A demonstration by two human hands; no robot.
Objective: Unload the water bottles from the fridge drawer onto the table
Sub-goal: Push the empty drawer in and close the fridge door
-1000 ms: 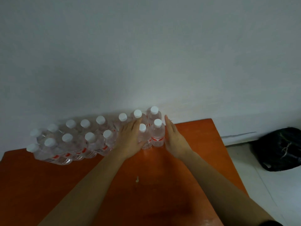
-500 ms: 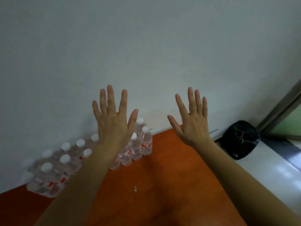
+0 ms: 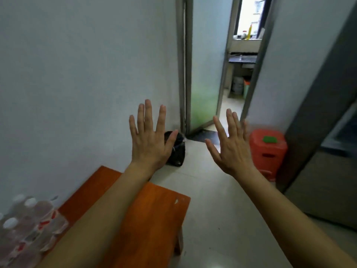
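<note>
Several clear water bottles (image 3: pixel 29 227) with white caps and red labels stand bunched at the lower left on the orange table (image 3: pixel 152 215), against the white wall. My left hand (image 3: pixel 149 138) is raised with fingers spread, empty, above the table's far end. My right hand (image 3: pixel 230 146) is raised beside it over the floor, fingers apart and empty. Both hands are well away from the bottles. The grey fridge (image 3: pixel 328 151) stands at the right edge; its drawer is not clearly visible.
A black bag (image 3: pixel 176 151) lies on the floor by the wall past the table. A red plastic stool (image 3: pixel 267 149) with a green item on top stands beside the fridge. Ahead, an open doorway (image 3: pixel 237 74) leads to another room. Pale tiled floor lies between table and fridge.
The view has swung right from the wall and bottles toward the doorway and fridge. Both hands left the bottles and rose, open; the bottles now sit at the lower left.
</note>
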